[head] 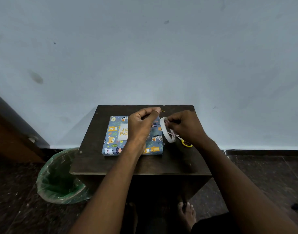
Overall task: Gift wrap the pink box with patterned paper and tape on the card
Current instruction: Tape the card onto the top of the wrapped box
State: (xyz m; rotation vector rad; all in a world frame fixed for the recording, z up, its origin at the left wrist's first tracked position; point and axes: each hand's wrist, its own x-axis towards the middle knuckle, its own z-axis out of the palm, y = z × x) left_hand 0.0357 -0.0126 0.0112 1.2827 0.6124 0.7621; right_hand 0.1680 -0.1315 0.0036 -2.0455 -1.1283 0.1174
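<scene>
Pale blue wall (144, 48) filled the background behind a small dark wooden table (141, 164) that stood on a dark speckled floor (263, 174). On the tabletop lay the box (111, 142), fully wrapped in blue paper printed with cartoon animals, and on its top face sat a white card (123, 132) with gold lettering, partly hidden by the left hand (141, 125). That hand hovered over the box with its fingers curled and the thumb and forefinger pinched together at the far edge; whether a strip of tape lay between them could not be told. Just to the right of the box, the right hand (185, 127) gripped a roll of clear tape (167, 130), held on edge, its fingertips pinched at the roll's rim. Yellow-handled scissors (186, 143) lay on the table under that hand. 1 green-lined waste bin (60, 179) stood on the floor to the left of the table.
</scene>
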